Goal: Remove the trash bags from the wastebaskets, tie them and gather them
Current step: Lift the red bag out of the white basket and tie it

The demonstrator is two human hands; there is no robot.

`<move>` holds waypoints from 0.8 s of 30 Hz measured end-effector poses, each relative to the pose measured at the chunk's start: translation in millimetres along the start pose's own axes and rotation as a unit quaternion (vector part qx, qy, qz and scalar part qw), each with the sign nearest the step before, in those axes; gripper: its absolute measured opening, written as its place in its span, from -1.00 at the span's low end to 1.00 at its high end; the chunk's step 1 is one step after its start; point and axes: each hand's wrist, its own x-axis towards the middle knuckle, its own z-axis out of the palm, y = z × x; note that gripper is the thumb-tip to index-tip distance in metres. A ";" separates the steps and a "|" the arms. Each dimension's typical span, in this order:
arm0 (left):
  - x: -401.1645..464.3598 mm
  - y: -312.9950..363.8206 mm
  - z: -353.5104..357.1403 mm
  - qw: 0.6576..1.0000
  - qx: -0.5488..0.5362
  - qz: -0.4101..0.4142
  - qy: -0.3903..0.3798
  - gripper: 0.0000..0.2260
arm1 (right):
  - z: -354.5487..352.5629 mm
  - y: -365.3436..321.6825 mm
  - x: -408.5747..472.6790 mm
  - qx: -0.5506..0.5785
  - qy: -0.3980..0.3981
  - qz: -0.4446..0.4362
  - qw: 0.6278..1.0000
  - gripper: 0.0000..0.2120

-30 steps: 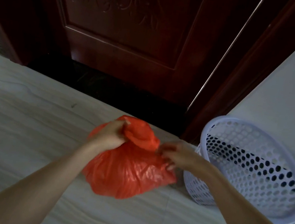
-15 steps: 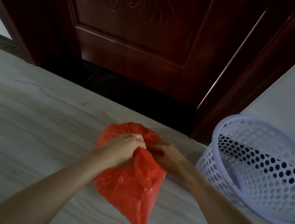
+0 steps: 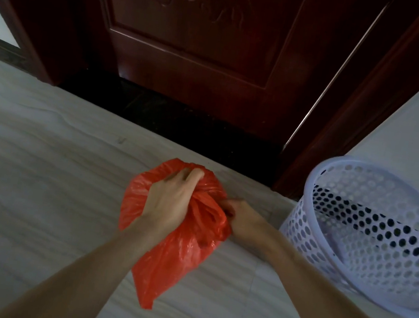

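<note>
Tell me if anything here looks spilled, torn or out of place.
Nothing stands out. The red trash bag is intact, its neck bunched between the left hand and right hand. The white wastebasket stands by the wall, unlined. No litter shows on the floor.

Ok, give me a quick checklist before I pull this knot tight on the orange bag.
1. Left hand gripping the gathered neck of the orange bag: ok.
2. Right hand pinching the bag's other side: ok.
3. Bag out of the white wastebasket: ok.
4. Wastebasket empty: ok, no bag or trash visible inside.
5. Knot formed: cannot tell, the fingers hide it.
6. Bag free of tears or leaks: cannot tell.
</note>
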 end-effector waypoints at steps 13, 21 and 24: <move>-6.5 -13.7 -4.9 0.771 -0.555 -0.312 -0.023 -0.74 | 2.0 -1.2 -13.4 0.010 -0.089 0.054 0.995 -0.76; -15.6 -21.8 -7.4 0.762 -0.569 -0.311 -0.003 -0.72 | 9.9 -22.1 -9.1 0.094 -0.023 0.051 0.994 -0.88; -12.0 -16.2 -12.6 0.816 -0.519 -0.253 0.006 -0.69 | 17.2 -29.0 -2.9 0.089 0.071 0.029 0.993 -0.72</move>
